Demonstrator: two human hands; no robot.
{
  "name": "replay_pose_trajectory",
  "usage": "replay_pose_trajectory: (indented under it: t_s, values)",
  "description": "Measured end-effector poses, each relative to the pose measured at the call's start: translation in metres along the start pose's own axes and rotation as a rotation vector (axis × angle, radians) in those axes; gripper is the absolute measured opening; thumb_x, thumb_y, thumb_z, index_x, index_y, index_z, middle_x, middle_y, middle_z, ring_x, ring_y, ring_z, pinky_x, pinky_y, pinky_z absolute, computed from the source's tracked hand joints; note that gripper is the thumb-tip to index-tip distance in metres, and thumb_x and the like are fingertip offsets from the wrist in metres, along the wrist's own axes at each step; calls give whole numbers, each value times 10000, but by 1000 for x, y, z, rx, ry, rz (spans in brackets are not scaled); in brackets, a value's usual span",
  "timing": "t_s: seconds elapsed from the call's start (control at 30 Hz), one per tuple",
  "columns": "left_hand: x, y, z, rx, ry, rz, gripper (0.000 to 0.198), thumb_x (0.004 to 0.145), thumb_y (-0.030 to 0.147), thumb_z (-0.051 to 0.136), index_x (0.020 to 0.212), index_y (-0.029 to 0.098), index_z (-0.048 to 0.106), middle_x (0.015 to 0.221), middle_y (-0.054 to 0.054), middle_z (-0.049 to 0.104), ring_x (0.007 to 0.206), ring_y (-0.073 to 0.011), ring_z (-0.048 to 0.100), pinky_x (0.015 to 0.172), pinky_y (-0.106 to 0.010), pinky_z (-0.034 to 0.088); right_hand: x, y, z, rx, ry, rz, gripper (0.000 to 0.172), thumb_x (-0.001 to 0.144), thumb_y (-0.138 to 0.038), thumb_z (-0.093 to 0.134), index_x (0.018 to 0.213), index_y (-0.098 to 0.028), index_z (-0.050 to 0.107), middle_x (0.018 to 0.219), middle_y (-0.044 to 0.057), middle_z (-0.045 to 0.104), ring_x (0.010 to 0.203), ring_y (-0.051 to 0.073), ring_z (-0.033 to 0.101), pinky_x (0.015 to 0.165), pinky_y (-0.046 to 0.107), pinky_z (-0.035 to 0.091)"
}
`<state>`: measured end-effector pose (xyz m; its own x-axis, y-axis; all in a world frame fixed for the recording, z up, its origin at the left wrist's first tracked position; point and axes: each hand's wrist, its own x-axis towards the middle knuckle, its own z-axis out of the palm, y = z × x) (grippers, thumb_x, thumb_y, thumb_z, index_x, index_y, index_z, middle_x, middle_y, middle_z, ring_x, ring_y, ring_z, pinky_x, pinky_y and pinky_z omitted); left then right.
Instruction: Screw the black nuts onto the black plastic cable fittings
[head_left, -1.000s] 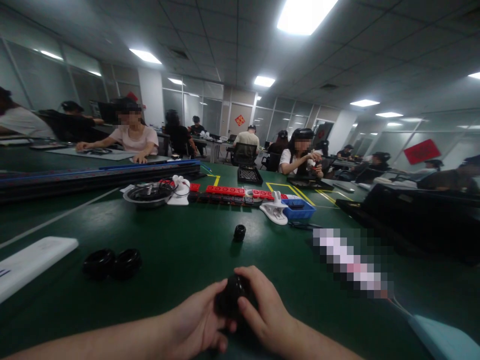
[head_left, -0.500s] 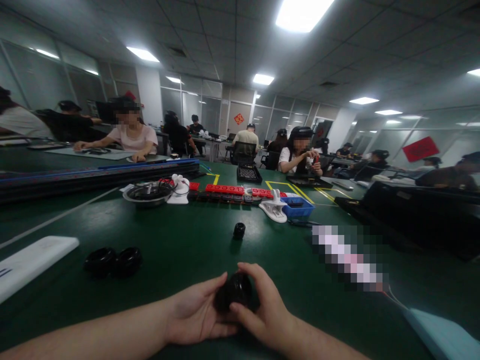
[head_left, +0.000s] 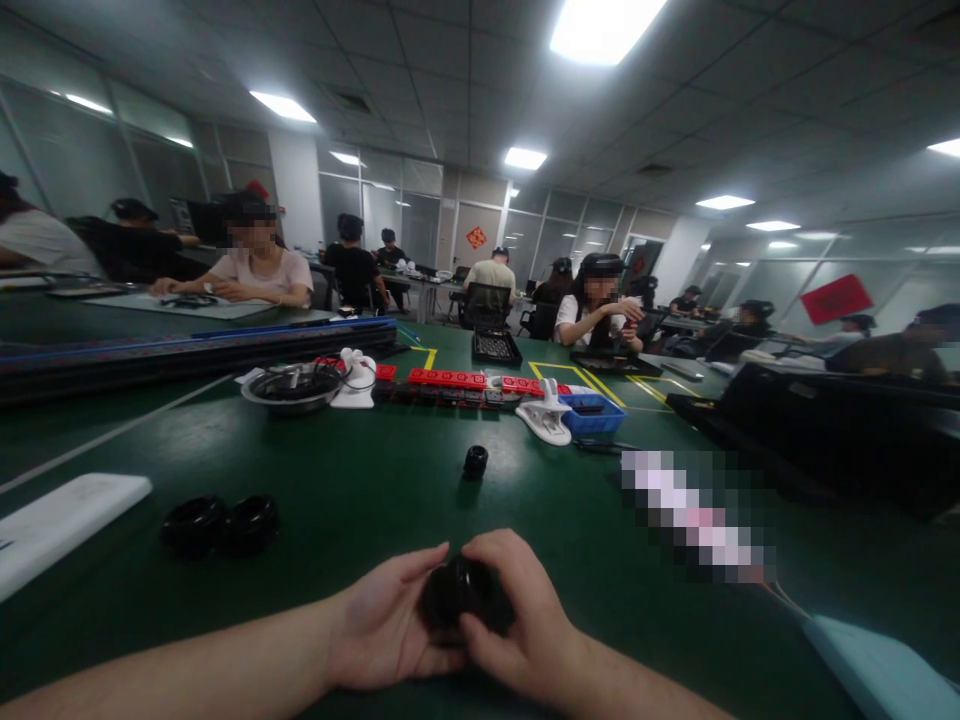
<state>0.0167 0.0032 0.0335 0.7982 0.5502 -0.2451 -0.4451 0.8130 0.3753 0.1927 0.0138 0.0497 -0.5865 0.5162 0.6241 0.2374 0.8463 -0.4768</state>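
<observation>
Head view — left hand (head_left: 381,622) cupped, right hand (head_left: 525,605) curled — both hold a black roll (head_left: 456,590).

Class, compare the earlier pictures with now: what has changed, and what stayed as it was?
The left hand has straightened its lower fingers, curled a second ago, below the glossy black rounded piece; the right hand still holds it too. Across the green table, the pink-topped co-worker has drawn one hand toward the other. The smaller black piece ahead stayed put.
</observation>
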Motion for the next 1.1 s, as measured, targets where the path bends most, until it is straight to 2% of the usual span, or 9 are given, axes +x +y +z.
replay_pose_trajectory:
  t_s: [0.13, 0.33, 0.43, 0.53, 0.6, 0.77, 0.93, 1.0, 1.1]
  values:
    - [0, -1, -1, 28, 24, -32, 415, 819, 426, 538, 1020, 63, 553, 916, -104, 645, 774, -167, 640, 734, -268, 456, 2, 0, -1, 70, -105, -20, 524, 676, -160, 483, 1187, -183, 368, 1110, 91, 499, 1000, 219, 483, 876, 375, 405]
    - [0, -3, 3, 125, -29, 64, 471, 723, 485, 633, 1035, 141, 551, 900, -54, 628, 841, -160, 597, 794, -312, 425, 0, 6, 1, 4, -164, 194, 436, 753, -280, 528, 1162, -170, 421, 1041, 96, 537, 929, 231, 498, 823, 391, 416]
    - [-1, -8, 9, 364, -46, 215, 424, 680, 337, 714, 1031, 159, 558, 944, -44, 620, 950, -186, 560, 864, -329, 379, 0, 5, -2, 6, -103, 183, 380, 756, -268, 491, 1119, -162, 452, 957, 89, 547, 866, 218, 503, 775, 374, 425]
    - [-4, -12, 13, 728, -41, 333, 384, 699, 266, 683, 1047, 154, 569, 997, -58, 613, 975, -225, 544, 917, -385, 341, 1, 3, -4, 15, -48, 71, 340, 714, -267, 474, 1037, -162, 477, 851, 67, 544, 766, 198, 498, 695, 342, 428]
    - [-5, -12, 12, 1023, 46, 404, 360, 712, 240, 642, 1061, 175, 579, 1035, -57, 607, 1004, -251, 525, 951, -442, 300, 1, 1, -3, -10, -48, -10, 337, 680, -282, 475, 994, -162, 486, 797, 57, 535, 711, 192, 482, 647, 330, 419]
    - [-5, -3, 1, 1676, 399, 507, 582, 563, 193, 714, 1120, 268, 563, 1192, -34, 543, 1177, -304, 378, 1037, -514, -26, 2, -7, 3, -189, -223, -7, 347, 643, -269, 478, 971, -167, 527, 871, 82, 546, 755, 214, 464, 681, 354, 395]
    - [-4, -1, -10, 1821, 472, 538, 548, 578, 263, 721, 1105, 311, 582, 1205, -39, 545, 1192, -332, 355, 1018, -560, -39, 4, -10, 1, -266, -334, 113, 384, 692, -327, 546, 1050, -192, 511, 993, 74, 534, 856, 228, 464, 755, 369, 386]
    - [-4, -2, -11, 1821, 487, 556, 549, 600, 311, 716, 1129, 290, 571, 1222, -54, 530, 1187, -328, 362, 1029, -547, 18, 4, -9, 1, -248, -330, 155, 411, 713, -383, 577, 1074, -200, 508, 1015, 77, 529, 876, 233, 470, 767, 378, 392]
    - [-5, -2, -9, 1814, 475, 551, 559, 600, 283, 709, 1140, 279, 565, 1213, -56, 531, 1187, -321, 359, 1036, -531, 70, 2, -7, 2, -130, -250, 151, 413, 719, -279, 556, 1114, -189, 478, 1021, 85, 534, 902, 229, 486, 786, 373, 411]
